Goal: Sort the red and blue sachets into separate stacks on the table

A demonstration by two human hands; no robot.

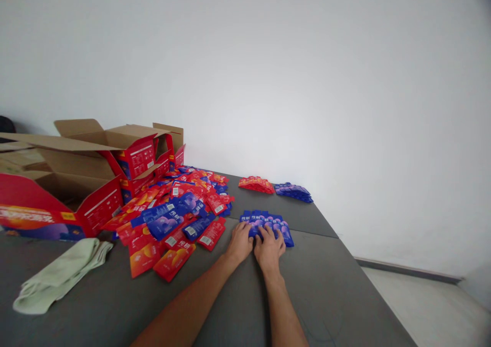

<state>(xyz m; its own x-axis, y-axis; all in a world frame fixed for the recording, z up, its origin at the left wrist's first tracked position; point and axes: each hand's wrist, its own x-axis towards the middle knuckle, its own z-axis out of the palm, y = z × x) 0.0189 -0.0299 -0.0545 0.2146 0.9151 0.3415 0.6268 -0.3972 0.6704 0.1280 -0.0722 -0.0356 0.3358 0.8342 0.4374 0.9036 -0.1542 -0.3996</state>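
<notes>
A row of overlapping blue packets (pixel 284 229) lies on the dark table in front of me. My left hand (pixel 240 242) rests at the row's left end, its fingertips on the packets and its fingers slightly bent. My right hand (pixel 269 248) lies over the middle and right of the same row, with fingers spread across the packets. Both hands touch the packets from the near side and partly cover them. To the left spreads a loose heap of red packets (pixel 143 255) and blue packets (pixel 164 224).
Behind the row sit a fanned red stack (pixel 256 184) and a fanned blue stack (pixel 293 192) near the wall. Open red cartons (pixel 99 203) stand at the left. A folded pale green cloth (pixel 63 275) lies at front left. The table's right edge (pixel 368 285) drops to the floor.
</notes>
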